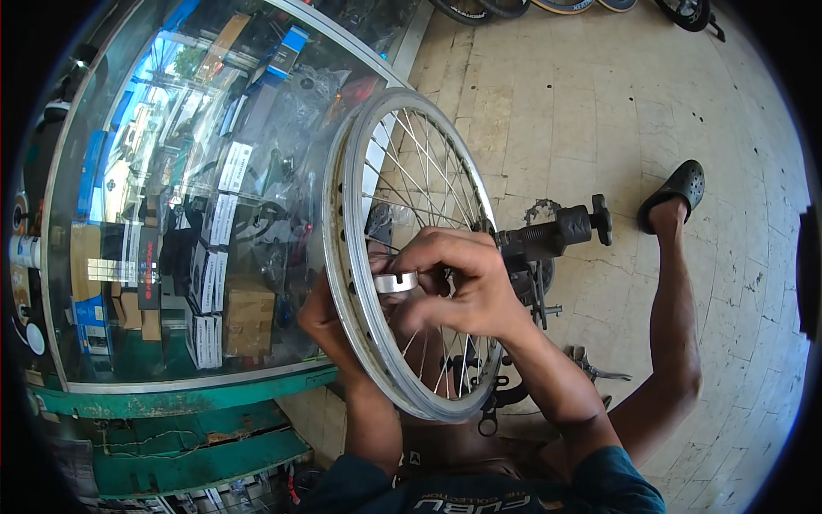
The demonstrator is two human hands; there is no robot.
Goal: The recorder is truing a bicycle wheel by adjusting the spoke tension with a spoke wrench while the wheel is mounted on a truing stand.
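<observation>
A silver bicycle rim (338,197) with thin spokes is held upright, slightly tilted, against a black clamp stand (556,230). My right hand (454,283) reaches among the spokes, fingers closed on a round, notched silver spoke wrench (396,283) beside the inner edge of the rim. My left hand (318,313) is curled round the rim from the left side; its fingertips are mostly hidden behind the wheel and wrench.
A glass display case (300,111) full of boxes fills the left, above a green ledge (171,463). On the tiled floor (574,128) lie metal parts and a lever (591,370). Bicycle wheels (561,4) stand at the top. My clogged foot (672,188) is at the right.
</observation>
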